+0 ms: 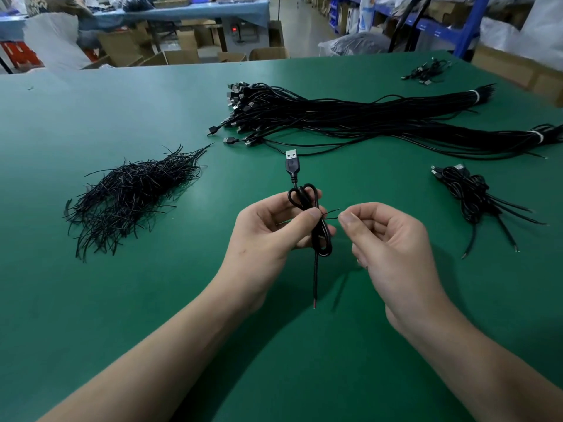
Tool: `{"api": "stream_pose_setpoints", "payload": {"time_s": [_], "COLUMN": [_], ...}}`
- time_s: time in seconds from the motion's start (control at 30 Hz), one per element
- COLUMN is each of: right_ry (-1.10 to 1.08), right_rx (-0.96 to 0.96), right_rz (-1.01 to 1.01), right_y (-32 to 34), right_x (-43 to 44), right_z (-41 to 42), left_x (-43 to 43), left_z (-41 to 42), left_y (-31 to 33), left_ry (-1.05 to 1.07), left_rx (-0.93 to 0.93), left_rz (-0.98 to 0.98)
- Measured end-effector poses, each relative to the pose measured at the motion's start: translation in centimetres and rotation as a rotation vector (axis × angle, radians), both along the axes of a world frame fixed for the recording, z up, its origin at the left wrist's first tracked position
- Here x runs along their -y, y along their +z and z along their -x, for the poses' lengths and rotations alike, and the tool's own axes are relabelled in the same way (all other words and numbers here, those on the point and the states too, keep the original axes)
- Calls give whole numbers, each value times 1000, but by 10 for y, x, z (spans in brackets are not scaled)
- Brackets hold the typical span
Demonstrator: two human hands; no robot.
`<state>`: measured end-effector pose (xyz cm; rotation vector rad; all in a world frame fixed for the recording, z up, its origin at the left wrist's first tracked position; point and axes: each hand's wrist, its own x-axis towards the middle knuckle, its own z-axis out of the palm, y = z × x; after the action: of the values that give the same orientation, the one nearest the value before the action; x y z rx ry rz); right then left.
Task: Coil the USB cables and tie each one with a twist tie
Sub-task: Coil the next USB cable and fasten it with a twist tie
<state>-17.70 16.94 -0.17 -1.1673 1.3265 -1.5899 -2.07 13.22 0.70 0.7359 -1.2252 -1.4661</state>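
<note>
Left hand (268, 233) closed round a coiled USB cable (316, 220), thumb pressed on the middle of the coil, fingers behind; the plug (292, 162) sticks up above the fist, the bare tail (315, 278) hangs down below it; right hand (387, 239) curled, thumb and forefinger pinched just beside the thin twist tie (330, 215) that crosses the coil at the thumb; whether the pinch actually has the tie end, cannot tell, it's too fine. Step looks like tying off, coil already made.

Handling guess: cable is light and limp but springy, loops will pop open if the thumb lets go; hold at the waist of the coil where the strands bunch; the tie is stiff wire, bends and stays, take it by the free ends and twist.

Outward: heap of loose twist ties (131, 196) to the left on the green table (91, 300); big bundle of uncoiled cables (350, 117) farther back, bound with white bands at the right end; small pile of finished coils (469, 193) to the right, well apart from the hands; a few more cables (426, 71) at the far right corner; boxes and shelving behind, blurred.
</note>
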Motion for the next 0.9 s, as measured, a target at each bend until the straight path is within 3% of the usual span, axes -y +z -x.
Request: {"api": "stream_pose_setpoints", "payload": {"time_s": [0.2, 0.5, 0.7, 0.9], "right_ry": [-93, -110, 14, 225], "right_rx": [-346, -929, -777, -893], "right_rz": [138, 271, 152, 48], "right_y": [1, 7, 13, 8], "right_x": [-7, -1, 4, 5], "right_z": [-7, 13, 22, 30], "left_x": [0, 0, -1, -2], "left_z": [2, 0, 1, -2], "left_y": [-4, -10, -10, -10], "left_ry": [87, -28, -17, -50], "left_rx": [98, 325, 324, 292], "left_rz": [0, 62, 73, 37]}}
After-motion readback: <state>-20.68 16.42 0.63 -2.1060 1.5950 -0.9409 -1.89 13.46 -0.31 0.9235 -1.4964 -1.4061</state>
